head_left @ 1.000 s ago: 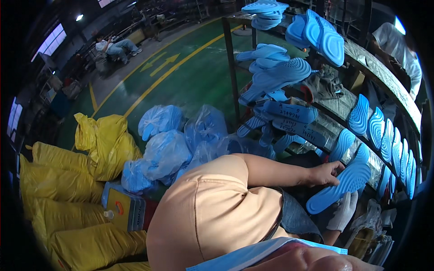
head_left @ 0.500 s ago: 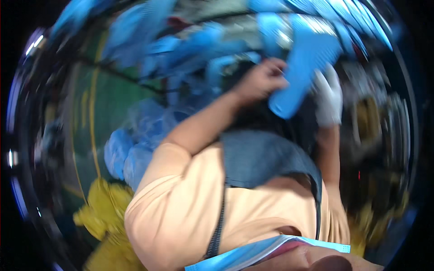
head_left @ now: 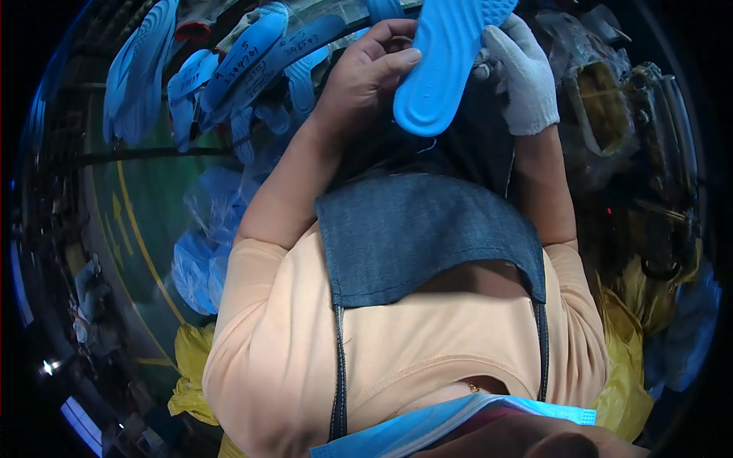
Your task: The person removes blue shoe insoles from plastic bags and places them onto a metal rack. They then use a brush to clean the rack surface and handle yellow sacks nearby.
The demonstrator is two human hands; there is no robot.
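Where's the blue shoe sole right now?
In the head view, top centre: the blue sole is held between the bare left hand and the white-gloved right hand, above the denim apron.

Your single head view: fisheye, worn on head, looks steeply down own chest and apron [head_left: 427, 229]. Very near body; torso fills centre. Forearms rise toward top edge. Rack of blue soles [head_left: 229, 69] bends along upper-left rim, floor [head_left: 145, 221] at left.
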